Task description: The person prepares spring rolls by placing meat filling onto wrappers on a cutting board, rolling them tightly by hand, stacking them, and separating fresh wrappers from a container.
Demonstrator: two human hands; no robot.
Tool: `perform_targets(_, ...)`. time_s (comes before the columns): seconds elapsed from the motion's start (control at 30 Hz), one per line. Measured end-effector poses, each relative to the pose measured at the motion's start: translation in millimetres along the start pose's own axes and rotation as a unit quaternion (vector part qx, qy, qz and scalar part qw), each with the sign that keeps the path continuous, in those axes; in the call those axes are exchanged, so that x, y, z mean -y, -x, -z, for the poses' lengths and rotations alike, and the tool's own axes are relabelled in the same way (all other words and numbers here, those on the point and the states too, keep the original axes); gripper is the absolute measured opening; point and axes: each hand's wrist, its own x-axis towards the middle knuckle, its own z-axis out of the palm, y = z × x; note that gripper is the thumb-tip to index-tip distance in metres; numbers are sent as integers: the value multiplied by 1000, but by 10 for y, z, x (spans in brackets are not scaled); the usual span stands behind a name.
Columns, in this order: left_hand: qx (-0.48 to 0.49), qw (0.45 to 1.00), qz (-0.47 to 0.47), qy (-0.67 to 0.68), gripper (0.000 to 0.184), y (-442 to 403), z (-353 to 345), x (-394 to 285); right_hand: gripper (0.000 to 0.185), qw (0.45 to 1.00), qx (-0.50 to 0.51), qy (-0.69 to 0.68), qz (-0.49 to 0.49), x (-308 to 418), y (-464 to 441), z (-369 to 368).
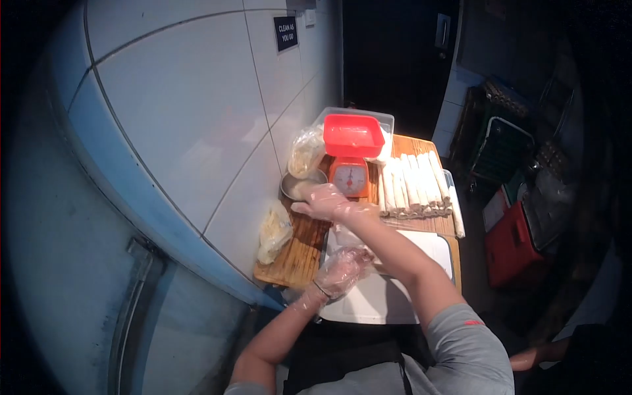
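My right hand [324,202], in a clear plastic glove, reaches across to the metal bowl [286,188]. Its thumb stands apart from the fingers at the near rim, and pale contents show inside. My left hand [343,268], gloved too, is over the white cutting board [375,299] with its fingers curled; what they may hold is hidden. Just right of the bowl stands an orange kitchen scale [349,178] with a red tray [354,135] on top. Long white rolls [413,181] lie stacked in a row to the right.
A plastic bag of pale food [275,234] lies by the tiled wall [184,99], and another bag [306,153] stands beyond the bowl. Behind the scale is a clear container [388,122]. A red crate [510,247] sits on the floor right of the wooden table [299,240].
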Motion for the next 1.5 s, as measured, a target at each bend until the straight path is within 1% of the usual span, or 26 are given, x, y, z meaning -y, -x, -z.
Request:
perform_targets(0.03,-6,999,-10,51,40,-1,7,17,49,999,30,5,-19,64,-130,-9)
perform_targets(0.07,-11,991,29,133,39,38,-85,78,49,997,62,9,-40,85,-202,-13)
perform_targets(0.1,-15,974,69,217,38,49,-159,113,48,999,36,-18,-27,71,-220,6)
perform_targets(0.17,-9,967,91,237,36,150,-318,188,46,997,-9,-75,-16,-47,-160,18)
perform_targets(0.2,0,982,71,176,35,108,-191,143,44,994,-30,-103,-18,-157,-81,12)
perform_targets(0.23,8,992,49,119,33,67,-98,99,45,992,-58,-109,23,-456,-58,-121)
perform_targets(0.27,-9,995,32,98,31,47,-66,57,46,977,-51,-195,-61,-188,445,409)
perform_targets(0.3,-27,997,17,77,28,33,-42,25,45,936,-113,-333,6,-526,686,262)
perform_targets(0.33,-48,997,1,53,26,34,-42,18,48,905,-117,-401,85,-651,1067,363)
perform_targets(0.37,-35,998,1,46,27,39,-54,34,57,891,-117,-430,82,-775,1471,365)
perform_targets(0.4,-26,999,-1,35,28,35,-62,60,62,912,-84,-402,24,-838,1861,425)
perform_targets(0.43,-18,1000,-1,21,29,31,-70,72,65,924,-84,-372,15,-1023,2176,273)
perform_targets(0.5,-19,999,14,31,33,47,-76,55,61,943,24,-319,-91,-981,2677,247)
perform_targets(0.6,9,999,37,18,36,31,-47,35,60,986,93,-136,-18,-917,2698,-49)
perform_targets(0.7,30,998,44,20,32,-14,20,1,63,982,122,-139,24,-644,2408,-72)
perform_targets(0.8,35,997,55,39,29,-15,13,2,65,987,113,-91,73,-823,2341,-179)
perform_targets(0.9,29,997,55,46,29,-26,33,-14,64,990,125,-53,24,-1200,2647,-13)
perform_targets(1.0,28,997,47,55,30,-23,23,-6,66,981,101,-157,-57,-1452,3022,211)
perform_targets(1.1,35,995,62,64,32,-19,15,-14,64,986,136,-71,-67,-1309,3277,270)
perform_targets(1.2,42,994,74,69,32,-40,48,-27,68,994,99,9,-49,-1391,3368,195)
perform_targets(1.23,46,993,77,71,32,-34,51,-43,66,991,107,34,-73,-1468,3300,219)
perform_targets(1.33,35,991,95,89,33,-8,26,-36,67,992,113,27,-59,-1383,3115,196)
perform_targets(1.4,41,991,94,82,34,-18,24,-22,67,954,127,-262,-67,-1429,2963,28)
perform_targets(1.43,45,991,93,80,34,-19,21,-19,67,904,131,-401,-70,-1446,2888,-80)
perform_targets(1.47,49,992,90,81,35,-12,20,-22,68,965,126,-227,-36,-1512,2828,-131)
perform_targets(1.5,51,992,86,81,36,-15,18,-21,68,993,113,-44,-7,-1491,2736,-108)
